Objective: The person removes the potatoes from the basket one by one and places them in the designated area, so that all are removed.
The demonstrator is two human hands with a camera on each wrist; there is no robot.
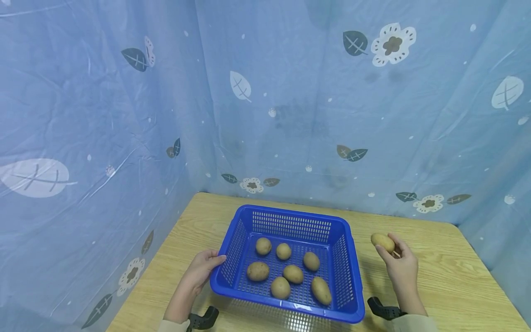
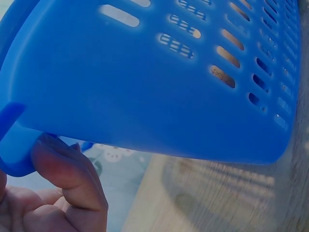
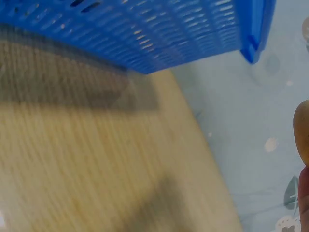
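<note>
A blue plastic basket [image 1: 286, 310] with slotted walls holds several potatoes [image 1: 293, 274] spread over its floor. My left hand [image 1: 200, 271] grips the basket's left rim, thumb on top; in the left wrist view its curled fingers [image 2: 72, 176] reach under the rim. To the right of the basket, my right hand [image 1: 401, 265] pinches a single potato [image 1: 382, 242] between thumb and fingers, above the table. Only the edge of that potato [image 3: 302, 133] and a bit of a finger show in the right wrist view.
The basket is on a wood-grain table [image 1: 456, 276]. A blue curtain [image 1: 290, 115] printed with leaves and flowers hangs behind the table and along its left and right sides. Dark straps with black mounts [image 1: 204, 318] sit on both wrists.
</note>
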